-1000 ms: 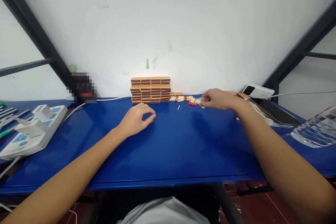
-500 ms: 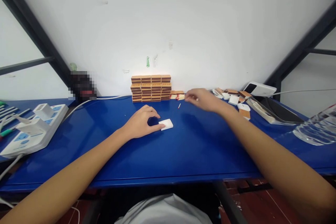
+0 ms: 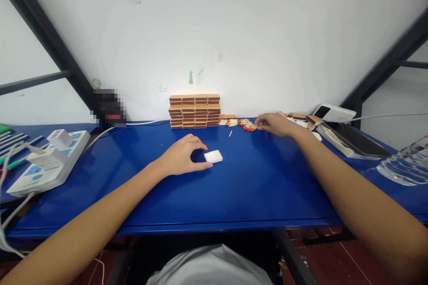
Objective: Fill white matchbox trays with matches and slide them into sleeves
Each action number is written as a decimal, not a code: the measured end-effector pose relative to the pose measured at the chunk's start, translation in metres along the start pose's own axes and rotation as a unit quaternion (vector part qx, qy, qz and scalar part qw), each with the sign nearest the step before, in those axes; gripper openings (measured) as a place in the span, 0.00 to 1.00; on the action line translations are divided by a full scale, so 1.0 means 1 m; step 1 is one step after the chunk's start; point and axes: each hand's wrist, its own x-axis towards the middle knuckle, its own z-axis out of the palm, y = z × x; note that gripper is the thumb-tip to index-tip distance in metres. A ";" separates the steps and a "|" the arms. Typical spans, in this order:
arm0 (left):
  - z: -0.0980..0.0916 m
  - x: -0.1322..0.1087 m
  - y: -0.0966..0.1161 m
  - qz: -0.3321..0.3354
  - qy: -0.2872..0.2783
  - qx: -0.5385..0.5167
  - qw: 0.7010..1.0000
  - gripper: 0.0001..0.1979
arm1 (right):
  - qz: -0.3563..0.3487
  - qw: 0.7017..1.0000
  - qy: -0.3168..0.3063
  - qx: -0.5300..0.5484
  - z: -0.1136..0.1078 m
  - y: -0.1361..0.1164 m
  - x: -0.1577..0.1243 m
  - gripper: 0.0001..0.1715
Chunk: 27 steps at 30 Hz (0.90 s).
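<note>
My left hand (image 3: 183,155) rests on the blue table with thumb and fingers spread around a small white matchbox tray (image 3: 213,156). The tray lies flat, and its inside is too bright to make out. At the back, my right hand (image 3: 276,124) has its fingertips pinched together at the right end of a pile of red-tipped matches (image 3: 247,125). A single match (image 3: 230,133) lies apart in front of the pile. To the left of the matches, brown matchboxes (image 3: 194,111) stand stacked in rows against the wall.
Loose matchbox parts (image 3: 298,116) lie behind my right wrist. Farther right are a white device (image 3: 334,112) with a cable, a dark flat item (image 3: 351,140) and a clear plastic bottle (image 3: 404,164). A power strip (image 3: 50,164) with plugged-in chargers sits on the left.
My right hand has moved right and closed at the match pile's right end, uncovering the rest of it. The left thumb has come off the tray, and the fingers have opened slightly wider.
</note>
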 end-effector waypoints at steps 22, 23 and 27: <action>0.000 0.000 -0.001 0.014 0.004 0.003 1.000 0.22 | -0.043 0.995 -0.054 0.069 -0.013 -0.052 -0.017 0.14; -0.001 0.000 -0.001 0.013 0.002 0.004 1.000 0.22 | -0.047 0.994 -0.059 0.073 -0.013 -0.052 -0.017 0.13; -0.001 0.000 -0.001 0.008 -0.005 0.005 1.000 0.23 | -0.056 0.994 -0.057 0.079 -0.013 -0.056 -0.017 0.13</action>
